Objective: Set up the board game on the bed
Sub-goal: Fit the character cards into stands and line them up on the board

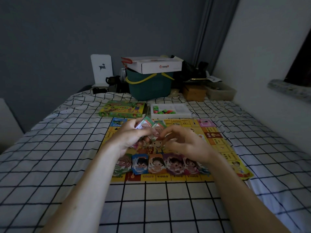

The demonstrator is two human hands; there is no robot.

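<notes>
Dim grey walls close in around the bed (50, 148), which wears a white sheet crossed with black grid lines. Your board (218, 143) lies flat on it, yellow-edged, squarely in front of you. Along the board's near edge sits a row of card piles (161, 163), side by side: green, blue, orange, purple, pink, each printed with a cartoon figure.

Your left hand (133, 133) hovers over the middle of the board, fingers curled around a fanned stack of cards (148, 124); the top ones show green and white. Your right hand (183, 142) is just beside it, fingers bent, the fingertips (162, 134) meeting the lower edge of that same stack. Whether they actually pinch a card or only touch it, you cannot tell, as the picture is blurred there.

Beyond the board, touching its far edge, lies the green game box (122, 109). Just right of it stands a white tray (178, 109) holding small coloured pieces (160, 110) in red, green and blue.

At the head of the bed stands a dark green basket (149, 86) with yellow handles, a white carton (156, 64) resting on top. Left of it is a white panel (101, 68) with a deer figure, and right of it a brown box (194, 92).
</notes>
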